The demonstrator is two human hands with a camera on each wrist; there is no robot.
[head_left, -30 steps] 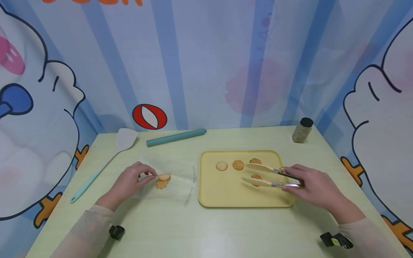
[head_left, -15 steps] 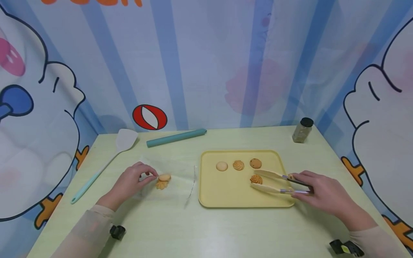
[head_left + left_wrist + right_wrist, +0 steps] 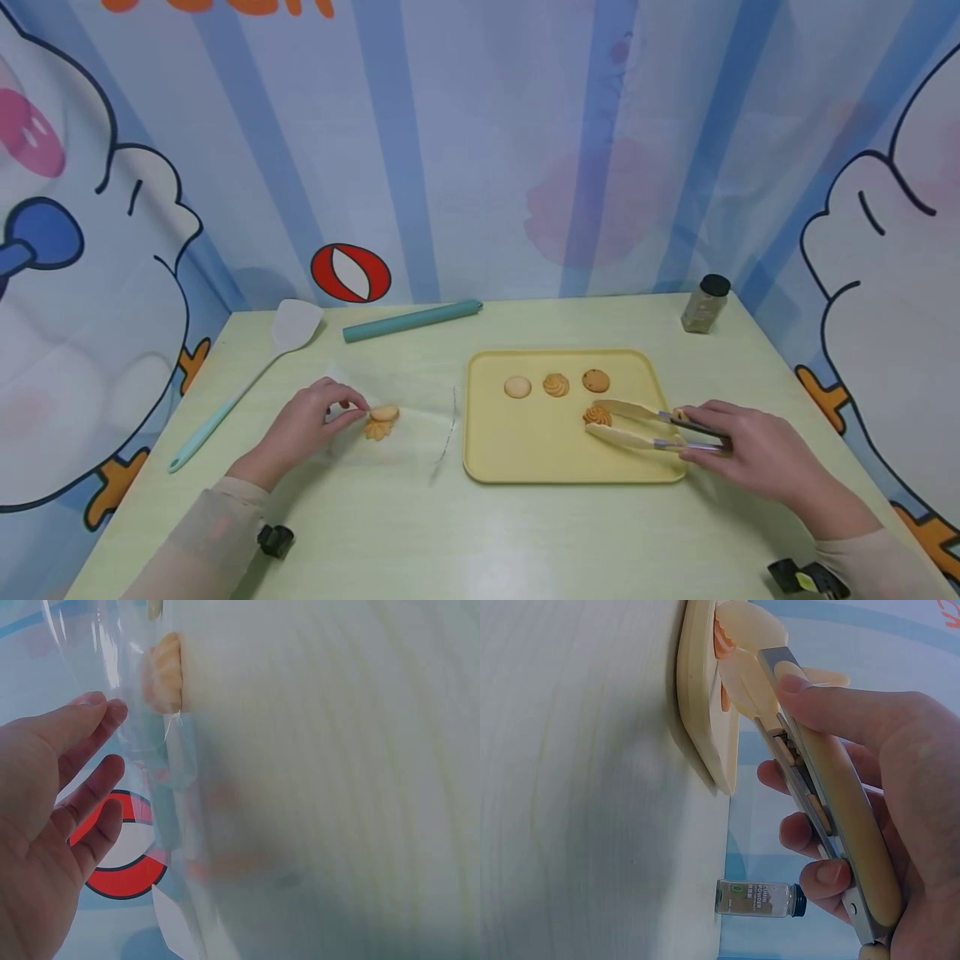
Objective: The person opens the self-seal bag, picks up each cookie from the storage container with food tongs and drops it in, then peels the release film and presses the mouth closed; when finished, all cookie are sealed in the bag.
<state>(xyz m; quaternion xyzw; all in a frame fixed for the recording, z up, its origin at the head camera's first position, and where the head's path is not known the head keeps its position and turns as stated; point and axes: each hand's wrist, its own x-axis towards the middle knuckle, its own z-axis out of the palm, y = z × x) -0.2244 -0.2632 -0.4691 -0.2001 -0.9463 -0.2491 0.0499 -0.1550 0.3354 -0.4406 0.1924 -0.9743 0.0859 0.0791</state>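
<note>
In the head view my left hand [image 3: 303,421] pinches the edge of a clear plastic bag [image 3: 423,408] lying on the table. Inside the bag are a round cookie [image 3: 385,412] and a flower-shaped cookie [image 3: 378,430]. The left wrist view shows thumb and index finger [image 3: 90,701] together at the film. My right hand [image 3: 757,450] grips kitchen tongs [image 3: 851,817] with cream-coloured tips. Those tips stand apart at either side of a swirl cookie [image 3: 596,415] on the yellow tray [image 3: 525,458]. Behind it lie a plain cookie [image 3: 517,387], another swirl cookie [image 3: 556,384] and a dotted cookie [image 3: 596,381].
A long spatula [image 3: 296,325] with a mint handle lies at the left. A teal rolled tube [image 3: 412,321] sits along the back edge. At the back right stands a small jar [image 3: 703,308] with a black lid. A printed curtain [image 3: 487,167] hangs behind the table.
My right hand has drawn the tongs back to the right and slightly nearer, so their tips now flank the front swirl cookie. My left hand has stayed at the bag.
</note>
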